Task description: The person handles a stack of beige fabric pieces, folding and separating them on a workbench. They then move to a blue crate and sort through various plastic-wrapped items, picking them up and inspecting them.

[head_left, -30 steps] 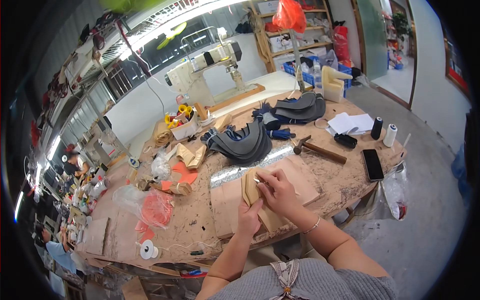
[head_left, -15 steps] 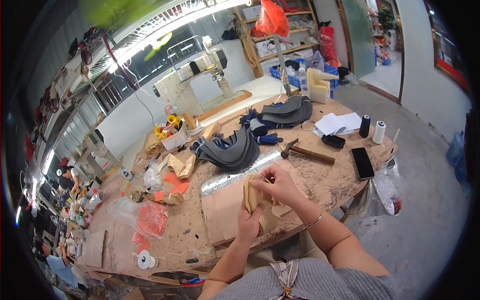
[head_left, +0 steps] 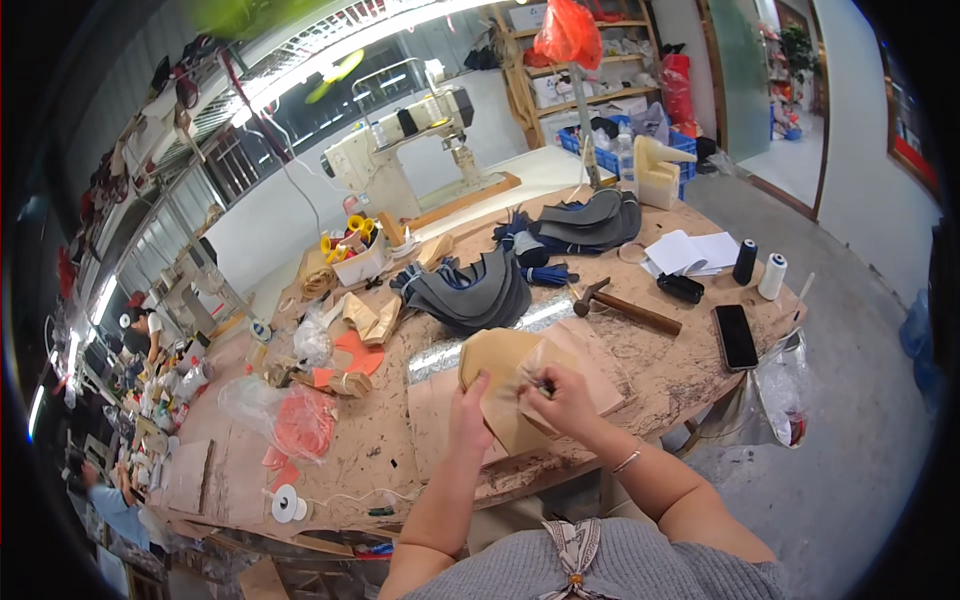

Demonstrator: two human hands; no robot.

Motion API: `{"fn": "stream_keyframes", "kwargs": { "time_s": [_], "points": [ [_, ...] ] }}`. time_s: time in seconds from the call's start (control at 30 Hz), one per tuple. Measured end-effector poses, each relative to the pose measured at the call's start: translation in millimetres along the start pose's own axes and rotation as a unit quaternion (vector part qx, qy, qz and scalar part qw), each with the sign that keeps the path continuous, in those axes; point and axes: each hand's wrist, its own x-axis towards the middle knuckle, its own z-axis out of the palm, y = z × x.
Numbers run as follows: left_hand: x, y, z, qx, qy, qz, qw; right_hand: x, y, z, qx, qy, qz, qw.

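Note:
A tan sheet-like stack with a rounded edge point(head_left: 490, 352) is spread in front of me, over the work board. My left hand point(head_left: 468, 415) grips its left side, thumb on top and the other fingers hidden beneath. At the right, my right hand point(head_left: 560, 400) is closed beside a paler, creased sheet point(head_left: 552, 360) on the stack. A small dark spot shows between those fingers; what they hold is hidden. Beyond my hands lie dark grey curved pieces point(head_left: 470, 290) in a pile and a hammer point(head_left: 635, 310) with a wooden handle.
At right are a phone point(head_left: 735, 337), a black thread spool point(head_left: 745, 262), a white spool point(head_left: 772, 277) and white papers point(head_left: 690, 252). A clear bag with orange pieces point(head_left: 303, 428) and a white reel point(head_left: 288, 503) lie left. A sewing machine point(head_left: 400, 150) stands behind; people work far left.
The tan stack has gone from folded and upright to opened out flat. My right hand has moved down and slightly right, and its fingers have curled in. The view has shifted a little.

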Motion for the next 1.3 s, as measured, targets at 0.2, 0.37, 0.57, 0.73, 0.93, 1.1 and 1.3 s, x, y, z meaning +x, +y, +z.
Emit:
{"fn": "stream_keyframes", "kwargs": {
  "time_s": [0.2, 0.37, 0.57, 0.73, 0.93, 1.1, 1.3],
  "points": [
    [14, 24, -51, -0.134, 0.066, -0.027, 0.988, -35, 20, -129, -0.254, 0.038, 0.073, 0.964],
    [20, 14, -41, -0.175, 0.117, 0.034, 0.977, -94, 31, -280, -0.532, 0.281, 0.175, 0.779],
    [12, -2, 11, -0.104, 0.117, 0.123, 0.980, -67, -29, -214, -0.320, 0.324, -0.033, 0.890],
    [-14, -26, 38, -0.085, 0.075, 0.155, 0.981, -21, -51, -59, -0.086, -0.067, -0.028, 0.994],
    [-38, -7, 29, -0.149, -0.028, 0.134, 0.979, 5, -51, 18, -0.043, -0.080, -0.007, 0.996],
    [-35, 12, -4, -0.137, 0.061, 0.156, 0.976, 30, -15, 27, 0.163, -0.062, 0.168, 0.970],
    [-53, 68, -43, -0.186, 0.078, 0.193, 0.960, 74, 16, -23, 0.252, -0.115, 0.328, 0.903]
  ]
}}
